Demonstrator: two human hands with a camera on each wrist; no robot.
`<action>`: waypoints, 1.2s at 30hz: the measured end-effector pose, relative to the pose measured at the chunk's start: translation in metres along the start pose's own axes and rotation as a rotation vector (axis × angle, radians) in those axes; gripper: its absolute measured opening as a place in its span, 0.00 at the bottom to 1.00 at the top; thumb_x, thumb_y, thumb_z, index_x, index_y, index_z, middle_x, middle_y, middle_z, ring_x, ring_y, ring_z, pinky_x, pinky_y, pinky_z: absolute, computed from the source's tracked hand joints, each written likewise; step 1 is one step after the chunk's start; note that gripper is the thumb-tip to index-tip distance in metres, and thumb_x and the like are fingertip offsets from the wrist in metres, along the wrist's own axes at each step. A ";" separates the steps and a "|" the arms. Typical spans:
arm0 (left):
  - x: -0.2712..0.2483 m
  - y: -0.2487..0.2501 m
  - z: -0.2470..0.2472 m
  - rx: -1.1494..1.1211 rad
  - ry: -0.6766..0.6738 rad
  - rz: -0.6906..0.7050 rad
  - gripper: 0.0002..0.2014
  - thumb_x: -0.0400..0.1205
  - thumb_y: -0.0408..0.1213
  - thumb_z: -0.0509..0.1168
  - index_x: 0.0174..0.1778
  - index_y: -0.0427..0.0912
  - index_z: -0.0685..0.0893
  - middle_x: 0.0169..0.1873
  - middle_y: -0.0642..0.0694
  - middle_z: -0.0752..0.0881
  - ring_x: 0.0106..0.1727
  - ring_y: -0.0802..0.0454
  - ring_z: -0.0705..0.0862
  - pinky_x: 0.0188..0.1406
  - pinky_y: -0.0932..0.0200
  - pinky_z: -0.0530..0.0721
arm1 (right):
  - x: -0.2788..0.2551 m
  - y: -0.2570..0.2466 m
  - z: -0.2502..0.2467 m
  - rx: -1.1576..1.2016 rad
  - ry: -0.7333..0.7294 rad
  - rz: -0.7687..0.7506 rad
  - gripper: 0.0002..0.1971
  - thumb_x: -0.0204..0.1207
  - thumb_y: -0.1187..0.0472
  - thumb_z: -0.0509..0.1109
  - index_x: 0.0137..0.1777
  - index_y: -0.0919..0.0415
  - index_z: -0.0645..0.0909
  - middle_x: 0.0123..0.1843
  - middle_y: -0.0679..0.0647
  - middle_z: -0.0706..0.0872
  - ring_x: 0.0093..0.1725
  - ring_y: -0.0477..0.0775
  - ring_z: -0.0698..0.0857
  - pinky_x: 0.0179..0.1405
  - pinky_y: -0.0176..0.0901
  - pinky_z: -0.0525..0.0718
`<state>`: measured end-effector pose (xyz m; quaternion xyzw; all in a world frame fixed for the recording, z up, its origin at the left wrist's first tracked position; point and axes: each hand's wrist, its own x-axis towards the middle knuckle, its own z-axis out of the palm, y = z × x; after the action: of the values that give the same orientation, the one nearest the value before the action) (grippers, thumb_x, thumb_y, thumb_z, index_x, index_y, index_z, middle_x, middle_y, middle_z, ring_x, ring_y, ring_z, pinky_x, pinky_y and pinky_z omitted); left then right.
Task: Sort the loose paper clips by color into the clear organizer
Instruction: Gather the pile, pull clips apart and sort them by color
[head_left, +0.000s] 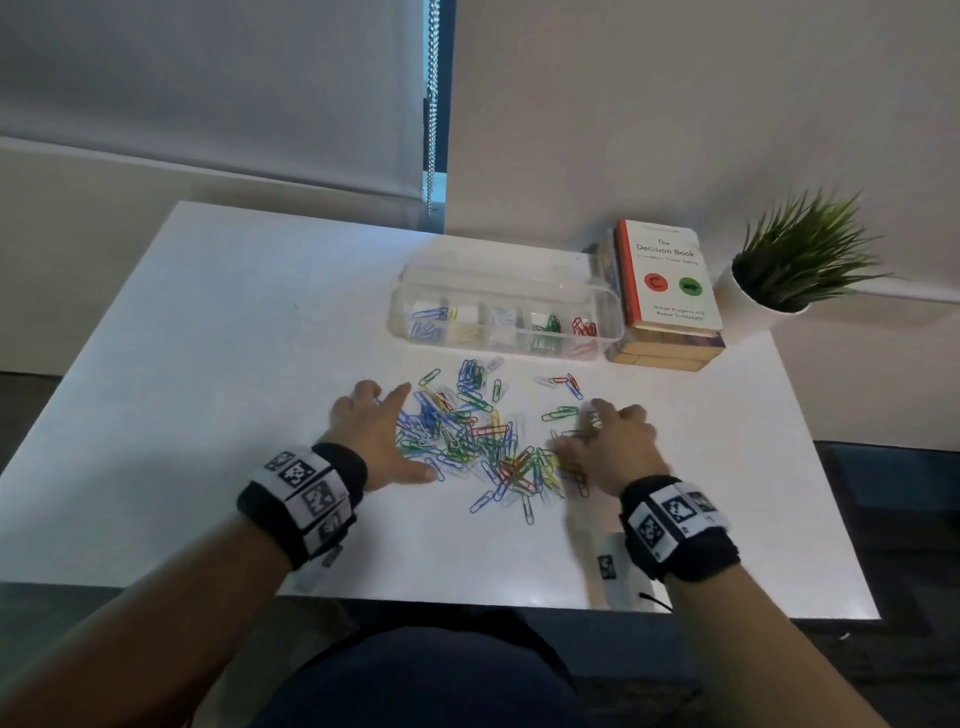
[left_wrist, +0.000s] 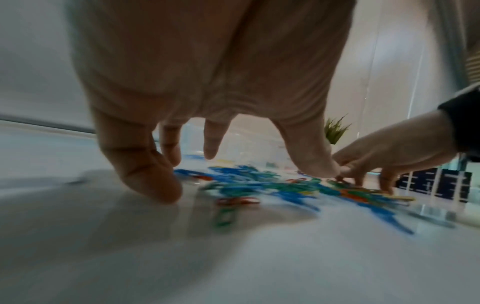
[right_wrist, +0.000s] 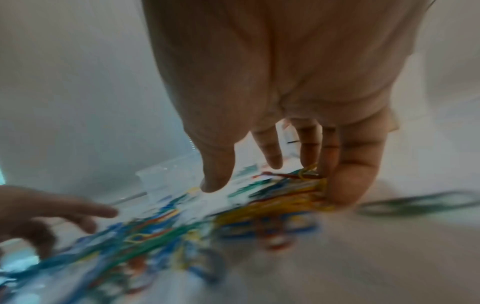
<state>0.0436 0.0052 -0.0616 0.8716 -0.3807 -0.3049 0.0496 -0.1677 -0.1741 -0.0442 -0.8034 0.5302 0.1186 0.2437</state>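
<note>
With my left hand (head_left: 382, 434) spread flat and my right hand (head_left: 615, 441) loosely splayed, neither gripping, on either side of the paper clip pile (head_left: 478, 436) near the clear organizer (head_left: 608, 312), I risk scattering tangled colors.

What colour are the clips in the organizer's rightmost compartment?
Red clips, in the right end of the clear organizer; the head view shows them best.

Light: soft, even | head view: sharp (edges bowed) | wrist views: heavy motion blur
</note>
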 end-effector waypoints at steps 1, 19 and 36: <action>0.002 0.012 0.004 -0.005 -0.006 0.027 0.57 0.64 0.62 0.77 0.84 0.53 0.52 0.77 0.41 0.57 0.77 0.38 0.59 0.76 0.43 0.67 | 0.001 -0.010 0.005 0.007 -0.027 -0.031 0.35 0.70 0.35 0.71 0.73 0.51 0.68 0.68 0.61 0.67 0.69 0.66 0.69 0.65 0.63 0.77; -0.001 0.016 0.015 -0.108 0.267 -0.342 0.37 0.77 0.67 0.60 0.77 0.48 0.70 0.72 0.36 0.68 0.72 0.34 0.67 0.72 0.44 0.68 | 0.023 0.003 -0.004 -0.037 -0.045 -0.194 0.25 0.75 0.44 0.67 0.67 0.58 0.74 0.65 0.60 0.71 0.65 0.62 0.72 0.63 0.56 0.77; 0.002 0.020 -0.017 -0.770 0.214 0.002 0.16 0.83 0.45 0.65 0.65 0.45 0.82 0.58 0.45 0.84 0.54 0.50 0.82 0.56 0.53 0.80 | 0.006 -0.072 0.023 -0.343 -0.211 -0.565 0.54 0.57 0.46 0.84 0.78 0.31 0.52 0.79 0.55 0.58 0.75 0.66 0.60 0.60 0.65 0.77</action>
<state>0.0418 -0.0133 -0.0423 0.8157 -0.2318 -0.3327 0.4125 -0.0975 -0.1440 -0.0477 -0.9309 0.2312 0.2165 0.1818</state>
